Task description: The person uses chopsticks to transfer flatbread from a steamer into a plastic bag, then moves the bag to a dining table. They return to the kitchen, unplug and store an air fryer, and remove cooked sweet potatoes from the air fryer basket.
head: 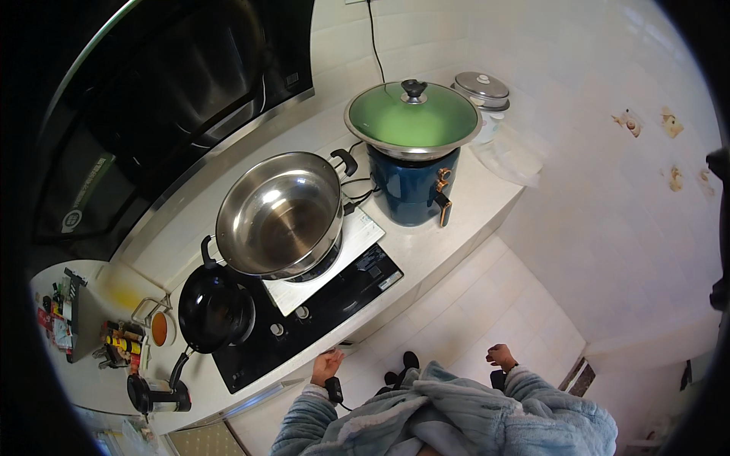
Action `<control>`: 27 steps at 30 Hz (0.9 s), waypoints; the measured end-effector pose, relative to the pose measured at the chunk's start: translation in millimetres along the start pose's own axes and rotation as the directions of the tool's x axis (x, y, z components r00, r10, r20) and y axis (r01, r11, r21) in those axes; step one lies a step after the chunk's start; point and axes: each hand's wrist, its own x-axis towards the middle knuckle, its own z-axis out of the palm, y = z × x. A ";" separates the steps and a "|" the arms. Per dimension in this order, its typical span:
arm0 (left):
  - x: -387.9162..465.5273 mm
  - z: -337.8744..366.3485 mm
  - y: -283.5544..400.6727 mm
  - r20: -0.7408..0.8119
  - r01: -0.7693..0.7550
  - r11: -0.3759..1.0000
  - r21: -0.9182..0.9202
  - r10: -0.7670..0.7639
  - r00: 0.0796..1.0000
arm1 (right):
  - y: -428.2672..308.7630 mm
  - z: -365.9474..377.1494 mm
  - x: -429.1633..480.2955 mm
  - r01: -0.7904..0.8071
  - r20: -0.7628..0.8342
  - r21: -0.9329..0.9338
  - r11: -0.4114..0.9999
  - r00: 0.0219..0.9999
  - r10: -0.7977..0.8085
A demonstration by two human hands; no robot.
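Observation:
My left hand [327,366] is near the front edge of the counter, beside the black gas stove [319,325], its fingers loosely curled with nothing seen in them. My right hand [501,357] hangs over the tiled floor, fingers partly bent and holding nothing that I can see. A large stainless steel pot [285,216] without a lid stands on a white board [308,285] over part of the stove. Left of it rests a black wok [208,313], its handle pointing towards the counter's front.
A blue air fryer [405,194] bears a steel pan under a green glass lid [393,125]. Further back is a lidded steel pot [482,88]. A glass jug [162,396], an orange-lined bowl [161,329] and seasoning bottles [122,345] stand left. Above hangs a black range hood [188,102].

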 end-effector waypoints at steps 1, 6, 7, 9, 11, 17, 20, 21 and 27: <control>-6.5 7.4 5.1 -0.043 0.115 0.993 0.034 -0.113 0.993 | 2.7 3.3 -1.0 0.003 -0.002 0.013 1.000 1.000 -0.003; -43.8 46.1 26.7 -0.082 0.342 0.919 0.194 -0.332 0.940 | 27.6 19.9 -6.4 0.022 -0.001 0.115 0.993 1.000 -0.022; -50.2 49.3 29.3 -0.108 0.302 0.929 0.212 -0.285 0.952 | 33.3 23.3 -7.6 0.015 -0.010 0.129 0.992 1.000 -0.014; -60.0 49.3 35.3 -0.089 0.239 0.954 0.183 -0.226 0.970 | 43.3 28.0 -9.9 -0.003 -0.025 0.158 0.987 1.000 0.007; -64.8 41.1 39.2 -0.162 0.162 0.973 0.163 -0.136 0.977 | 53.3 31.0 -13.4 -0.036 -0.036 0.185 0.982 0.998 0.044; -77.2 5.2 49.6 -0.479 0.048 0.992 -0.117 -0.099 0.872 | 59.3 20.1 -16.5 -0.061 -0.038 0.237 0.970 0.997 0.072; -81.2 8.8 45.0 -0.469 0.024 0.995 -0.100 -0.069 0.881 | 48.0 2.1 -8.4 -0.052 -0.026 0.263 0.963 0.998 0.061; -81.2 14.4 41.0 -0.477 0.004 0.993 -0.114 -0.058 0.877 | 43.7 -5.8 -5.1 -0.059 -0.022 0.266 0.962 0.998 0.067; -55.1 83.3 -9.3 -0.187 -0.124 0.987 -0.105 0.103 0.977 | 16.5 -76.9 35.5 -0.011 0.021 0.300 0.954 1.000 0.005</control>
